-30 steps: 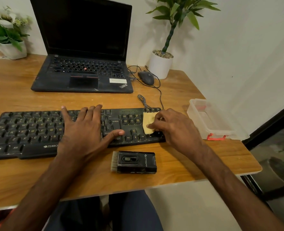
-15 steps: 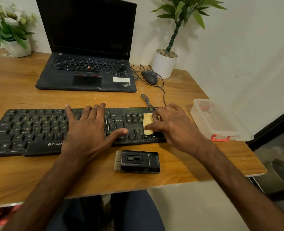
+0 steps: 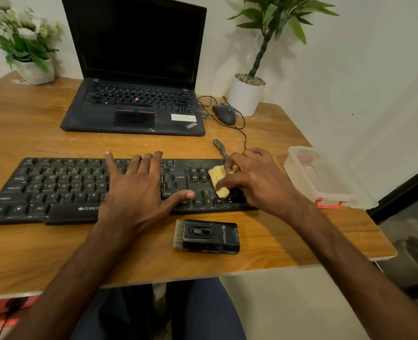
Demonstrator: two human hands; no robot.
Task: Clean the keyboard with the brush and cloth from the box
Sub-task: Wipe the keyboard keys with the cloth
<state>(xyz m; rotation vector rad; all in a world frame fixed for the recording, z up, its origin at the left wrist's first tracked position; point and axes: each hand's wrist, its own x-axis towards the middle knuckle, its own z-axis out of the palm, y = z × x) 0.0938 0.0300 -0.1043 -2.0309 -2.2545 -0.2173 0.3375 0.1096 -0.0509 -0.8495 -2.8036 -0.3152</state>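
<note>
Head view, left hand: we are laying our left hand [image 3: 139, 190] flat across the middle of the keyboard [image 3: 63, 187], fingers spread and pointing to 12 o'clock, thumb reaching toward 3 o'clock onto the keys near the Shift key; it is gripping nothing.

Head view, right hand: we are pressing our right hand [image 3: 257, 182] down on the keyboard's right end, thumb and fingers pinching the cloth [image 3: 219, 180] against the keys.

Head view, cloth: the small yellow piece is lying on the keys just right of the arrow cluster, partly hidden under our fingers, at about 9 o'clock from the right palm.

Head view, keyboard: the black board is lying flat on the wooden table [image 3: 31, 253], running from 9 o'clock to 3 o'clock in front of us, its cable leading off toward 12 o'clock.

Head view, brush [image 3: 206, 236]: the black block is lying on the table at 6 o'clock from the keyboard's right half, apart from both hands, bristles facing 9 o'clock.

Head view, box [image 3: 325, 180]: the clear plastic tub with a red clasp is sitting open at 3 o'clock from the right hand, near the table's edge.

Head view, background: a laptop [image 3: 134, 69] with a dark screen is standing open at 12 o'clock from the keyboard; a mouse [image 3: 223, 114] is lying just right of it.
</note>
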